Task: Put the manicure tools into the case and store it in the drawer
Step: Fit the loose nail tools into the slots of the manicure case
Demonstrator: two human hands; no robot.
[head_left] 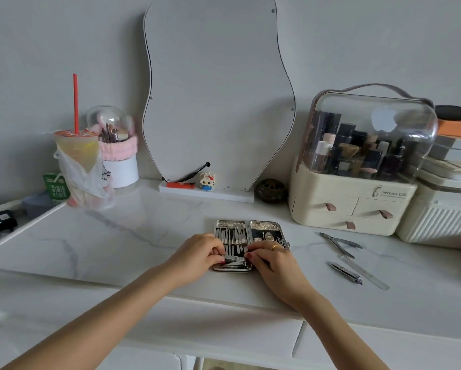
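On the marble tabletop (144, 236), seen from the head camera, the manicure case (249, 243) lies open and flat, just in front of the wavy mirror (218, 97) that leans against the wall. Both halves of the case hold rows of metal tools in loops. The left hand (201, 253) rests at the case's near left corner, its fingers curled and pinching a nail clipper (233, 261) that lies across the near end of the left half. The right hand (270, 259), a ring on one finger, covers the near part of the right half; its curled fingertips meet the same clipper from the other side.

Right of the case, well apart from it, three tools lie loose on the tabletop: cuticle nippers (340, 243) farthest from the person, then a second nail clipper (346, 273) with a clear nail file (364, 272) just beside it. Behind these tools, right of the case, stands a cream cosmetics organiser (354, 209) with a clear domed lid and small drawers. Far left of the case, near the wall, stand a drink cup (76, 148) with a red straw and a brush holder (117, 156).
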